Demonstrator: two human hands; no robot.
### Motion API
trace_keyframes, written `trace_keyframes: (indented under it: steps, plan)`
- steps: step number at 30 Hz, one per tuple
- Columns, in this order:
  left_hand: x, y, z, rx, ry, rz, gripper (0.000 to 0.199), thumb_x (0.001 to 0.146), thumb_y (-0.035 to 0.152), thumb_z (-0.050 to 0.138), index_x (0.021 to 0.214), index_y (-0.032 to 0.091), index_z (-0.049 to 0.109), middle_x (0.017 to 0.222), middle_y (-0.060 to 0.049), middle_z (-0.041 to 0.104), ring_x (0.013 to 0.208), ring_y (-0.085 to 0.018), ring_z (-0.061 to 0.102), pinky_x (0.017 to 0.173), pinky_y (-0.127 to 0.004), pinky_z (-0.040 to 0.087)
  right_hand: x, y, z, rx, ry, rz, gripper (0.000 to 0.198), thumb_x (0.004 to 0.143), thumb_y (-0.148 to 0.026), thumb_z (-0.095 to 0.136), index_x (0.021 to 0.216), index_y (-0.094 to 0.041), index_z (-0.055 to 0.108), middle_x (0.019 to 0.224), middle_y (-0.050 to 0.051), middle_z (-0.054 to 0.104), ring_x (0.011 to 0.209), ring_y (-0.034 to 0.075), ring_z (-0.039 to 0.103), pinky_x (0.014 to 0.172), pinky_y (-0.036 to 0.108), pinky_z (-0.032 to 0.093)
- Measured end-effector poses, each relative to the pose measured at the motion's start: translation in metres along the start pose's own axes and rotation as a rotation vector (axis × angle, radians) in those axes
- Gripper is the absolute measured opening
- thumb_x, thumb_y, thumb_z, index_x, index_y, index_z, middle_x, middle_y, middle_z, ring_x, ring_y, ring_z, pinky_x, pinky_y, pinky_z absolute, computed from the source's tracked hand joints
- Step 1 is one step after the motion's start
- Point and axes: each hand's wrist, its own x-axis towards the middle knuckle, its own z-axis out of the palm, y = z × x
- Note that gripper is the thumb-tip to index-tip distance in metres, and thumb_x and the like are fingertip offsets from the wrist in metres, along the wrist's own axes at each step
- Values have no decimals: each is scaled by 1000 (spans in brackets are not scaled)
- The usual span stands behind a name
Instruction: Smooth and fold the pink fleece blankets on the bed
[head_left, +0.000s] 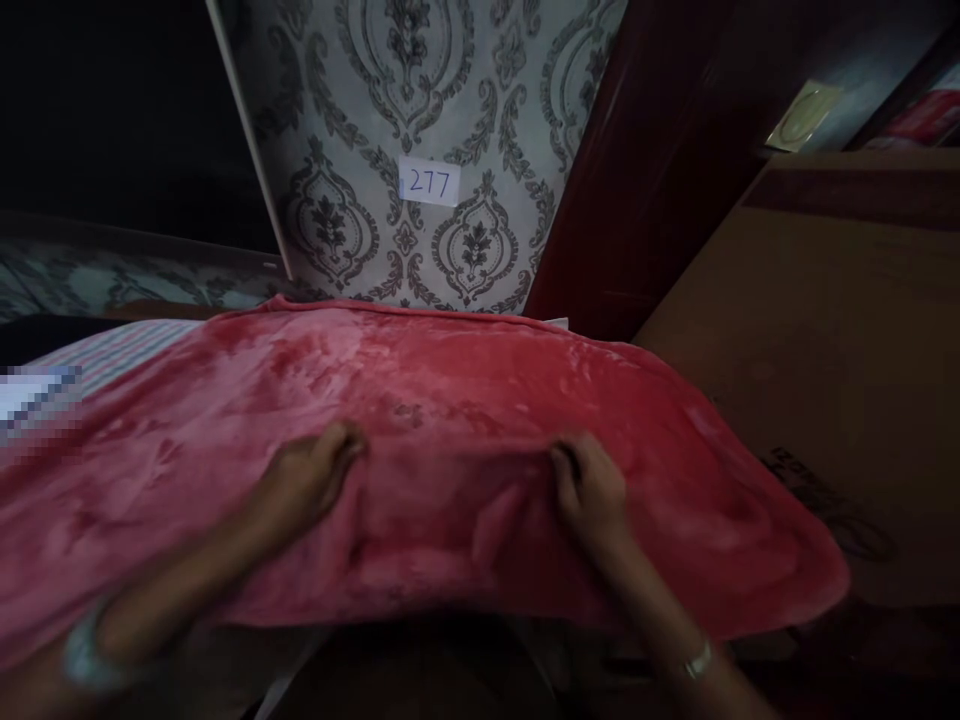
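Note:
A pink-red plush blanket (480,370) is spread over the surface before me and drapes over its near edge. Held between both hands is a pink piece of soft cloth, its top edge stretched taut; I cannot tell whether it is a separate item or part of the blanket. My left hand (307,470) pinches that edge at the left, fingers closed. At the right, my right hand (592,485) grips the same edge, also closed. The cloth's lower part hangs in folds near the front edge, slightly blurred.
A large cardboard box (810,330) stands at the right. Behind are patterned wallpaper, a paper label (429,181) reading 277 and a dark red door frame (600,200). A dark screen (135,120) is at the upper left, above a striped cloth (127,350).

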Motion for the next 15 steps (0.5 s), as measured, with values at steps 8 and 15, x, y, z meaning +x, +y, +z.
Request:
trace_keyframes:
  steps: [8,15]
  plan:
    - [121,-15,17,102,-122,-87,46,97,29,35,134,15,59,134,-16,67,117,-28,67,97,-41,51,74,-4,67,-130,-323,-10,53,97,-39,54,145,-16,53,144,19,58,132,35,51,108,51,42]
    - [37,-44,20,62,-338,-13,103,75,63,64,159,12,33,155,-21,49,141,-39,49,115,-51,41,18,-6,87,-170,-611,-20,74,92,-44,66,156,-16,42,159,19,45,146,36,41,116,51,35]
